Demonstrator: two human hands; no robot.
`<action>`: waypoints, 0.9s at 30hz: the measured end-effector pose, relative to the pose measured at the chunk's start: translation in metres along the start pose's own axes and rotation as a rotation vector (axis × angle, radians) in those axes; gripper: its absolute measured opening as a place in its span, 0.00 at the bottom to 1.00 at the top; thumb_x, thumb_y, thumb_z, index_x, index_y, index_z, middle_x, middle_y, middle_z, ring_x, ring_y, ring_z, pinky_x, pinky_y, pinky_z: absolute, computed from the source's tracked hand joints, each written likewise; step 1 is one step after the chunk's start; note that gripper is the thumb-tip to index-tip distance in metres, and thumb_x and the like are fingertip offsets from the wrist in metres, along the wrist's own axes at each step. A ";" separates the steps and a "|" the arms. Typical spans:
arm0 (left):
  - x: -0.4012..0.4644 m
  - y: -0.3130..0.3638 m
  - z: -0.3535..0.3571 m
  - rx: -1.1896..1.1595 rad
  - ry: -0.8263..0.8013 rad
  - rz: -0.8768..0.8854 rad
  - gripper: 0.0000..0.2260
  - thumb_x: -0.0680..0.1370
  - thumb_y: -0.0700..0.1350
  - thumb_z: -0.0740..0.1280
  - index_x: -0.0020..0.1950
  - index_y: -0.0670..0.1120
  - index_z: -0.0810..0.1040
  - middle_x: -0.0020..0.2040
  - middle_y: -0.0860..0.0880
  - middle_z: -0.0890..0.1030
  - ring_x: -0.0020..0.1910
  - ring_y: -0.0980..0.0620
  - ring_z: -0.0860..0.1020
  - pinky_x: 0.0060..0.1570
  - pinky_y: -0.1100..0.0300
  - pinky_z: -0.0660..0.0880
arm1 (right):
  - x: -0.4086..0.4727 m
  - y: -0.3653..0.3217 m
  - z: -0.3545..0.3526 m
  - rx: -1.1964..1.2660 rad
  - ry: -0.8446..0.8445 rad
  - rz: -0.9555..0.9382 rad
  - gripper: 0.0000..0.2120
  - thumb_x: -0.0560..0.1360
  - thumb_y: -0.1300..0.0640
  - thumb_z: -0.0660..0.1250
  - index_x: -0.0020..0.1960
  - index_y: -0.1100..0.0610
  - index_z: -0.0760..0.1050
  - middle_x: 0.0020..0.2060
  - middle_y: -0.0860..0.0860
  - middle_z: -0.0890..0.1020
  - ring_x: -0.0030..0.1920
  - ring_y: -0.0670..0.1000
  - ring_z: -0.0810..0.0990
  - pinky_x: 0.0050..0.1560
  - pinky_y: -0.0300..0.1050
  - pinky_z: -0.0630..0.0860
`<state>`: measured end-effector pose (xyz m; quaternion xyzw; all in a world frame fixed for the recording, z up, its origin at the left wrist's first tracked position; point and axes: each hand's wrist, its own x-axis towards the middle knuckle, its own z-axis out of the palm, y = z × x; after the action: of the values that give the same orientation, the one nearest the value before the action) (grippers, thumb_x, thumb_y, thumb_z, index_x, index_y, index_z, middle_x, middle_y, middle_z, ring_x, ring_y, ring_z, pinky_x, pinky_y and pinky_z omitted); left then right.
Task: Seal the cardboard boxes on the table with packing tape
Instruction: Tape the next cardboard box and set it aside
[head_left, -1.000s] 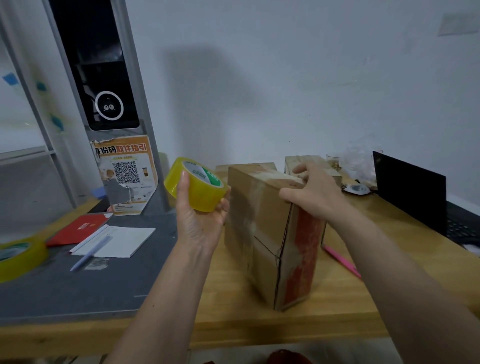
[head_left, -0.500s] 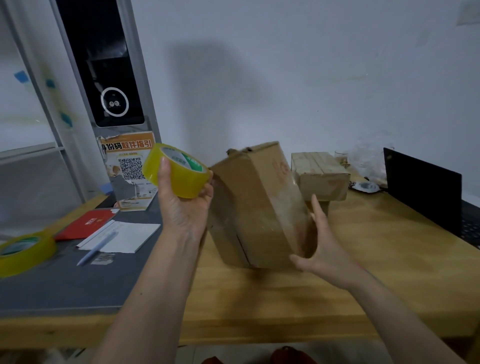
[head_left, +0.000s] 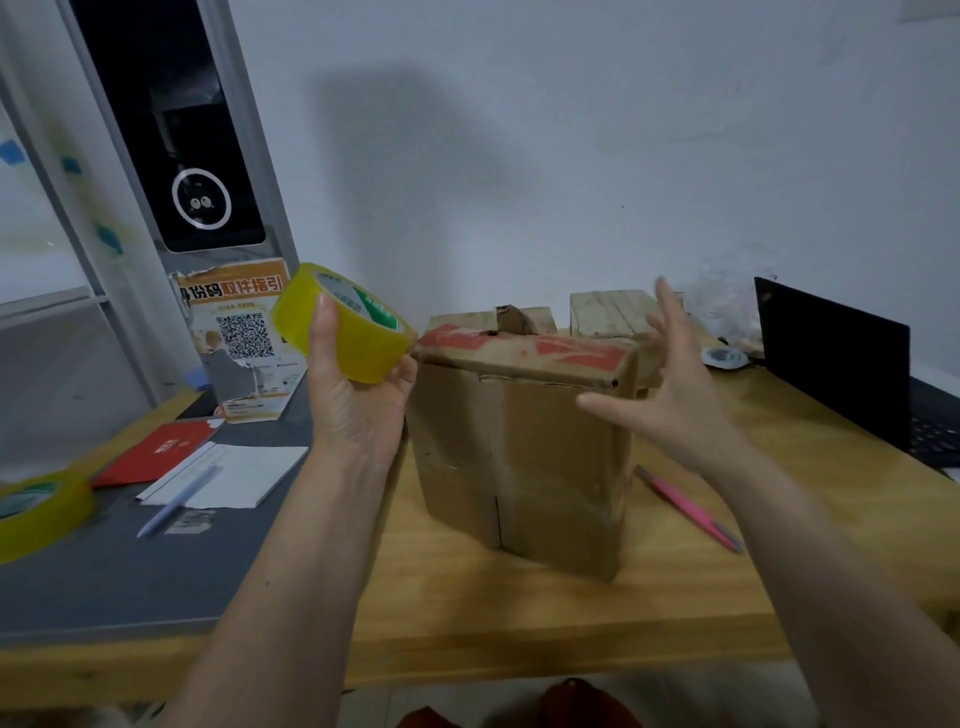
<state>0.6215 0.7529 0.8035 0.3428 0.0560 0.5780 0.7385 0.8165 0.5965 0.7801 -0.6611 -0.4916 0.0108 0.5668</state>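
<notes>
Box (head_left: 524, 441), upright mid-table (head_left: 519, 623), untaped seam on top: left hand (head_left: 353, 410) grips tape roll (head_left: 343, 332), right hand (head_left: 670, 400) spread, released beside box; positioning step, likely next: find tape end, stick across seam.

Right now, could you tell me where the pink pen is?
In the head view, the pink pen lies on the wooden table, just right of the cardboard box, under the right hand.

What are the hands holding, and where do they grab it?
The left hand grips the yellow tape roll around its outer band, thumb on the near side. The right hand is open beside the cardboard box, holding nothing.
</notes>
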 end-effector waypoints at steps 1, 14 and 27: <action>0.000 0.000 0.001 0.011 0.002 -0.003 0.48 0.49 0.63 0.83 0.65 0.48 0.75 0.58 0.43 0.77 0.59 0.43 0.74 0.39 0.60 0.77 | 0.011 -0.004 -0.002 -0.080 -0.026 -0.017 0.58 0.61 0.42 0.79 0.79 0.43 0.45 0.78 0.47 0.55 0.77 0.48 0.54 0.74 0.55 0.57; 0.025 0.030 0.023 0.154 -0.077 -0.060 0.47 0.55 0.60 0.83 0.69 0.46 0.72 0.59 0.44 0.76 0.58 0.42 0.75 0.36 0.62 0.75 | 0.065 -0.011 -0.032 -0.242 -0.685 0.035 0.29 0.69 0.57 0.76 0.66 0.41 0.72 0.62 0.38 0.74 0.63 0.40 0.72 0.64 0.43 0.70; 0.046 0.020 0.024 0.168 0.070 -0.203 0.26 0.70 0.55 0.75 0.65 0.47 0.75 0.64 0.41 0.77 0.66 0.40 0.75 0.46 0.55 0.79 | 0.083 -0.061 0.047 -0.619 -0.776 -0.075 0.47 0.67 0.35 0.72 0.78 0.42 0.52 0.75 0.42 0.62 0.73 0.47 0.62 0.71 0.44 0.60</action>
<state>0.6311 0.7852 0.8475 0.3755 0.1640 0.5053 0.7595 0.7938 0.6781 0.8543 -0.7274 -0.6698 0.0895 0.1193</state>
